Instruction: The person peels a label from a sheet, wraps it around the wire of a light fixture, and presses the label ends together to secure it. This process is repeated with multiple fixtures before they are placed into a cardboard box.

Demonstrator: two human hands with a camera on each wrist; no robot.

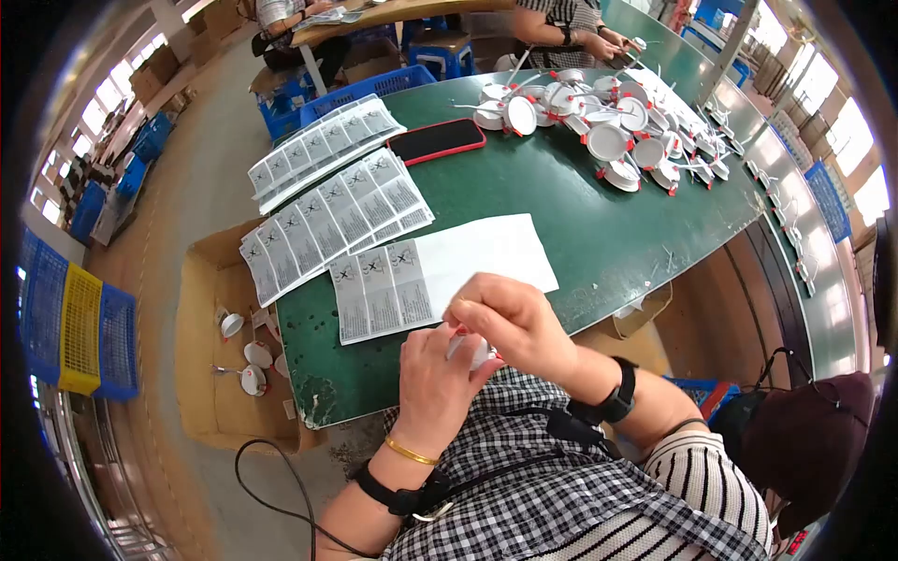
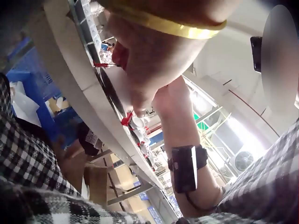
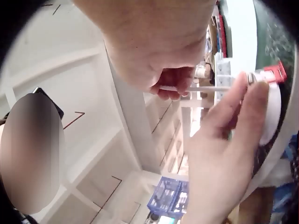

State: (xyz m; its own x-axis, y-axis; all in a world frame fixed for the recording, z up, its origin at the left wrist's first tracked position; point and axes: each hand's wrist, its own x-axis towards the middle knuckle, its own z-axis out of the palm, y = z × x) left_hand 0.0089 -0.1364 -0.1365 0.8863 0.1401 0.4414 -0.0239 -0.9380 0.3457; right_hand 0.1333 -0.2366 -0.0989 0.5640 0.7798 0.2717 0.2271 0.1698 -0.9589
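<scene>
Low in the head view, the left hand (image 1: 432, 374) grips a round white lamp (image 1: 478, 352) with red clips, mostly covered by fingers. The right hand (image 1: 519, 327) is beside it, fingers curled. In the right wrist view, the right hand (image 3: 154, 46) pinches a thin white cable (image 3: 205, 88), which runs to the lamp (image 3: 272, 114). There the left hand (image 3: 224, 140) holds the lamp by thumb and fingers near a red clip (image 3: 279, 73). The left wrist view shows the left hand (image 2: 149, 65) around the lamp, with a red clip (image 2: 126, 118) below.
Printed label sheets (image 1: 383, 285) lie on the green table (image 1: 486, 187), beside a red-edged phone (image 1: 437, 141). Many white lamps (image 1: 608, 142) are heaped at the back right. An open cardboard box (image 1: 201, 374) with several lamps stands left. Other people sit across the table.
</scene>
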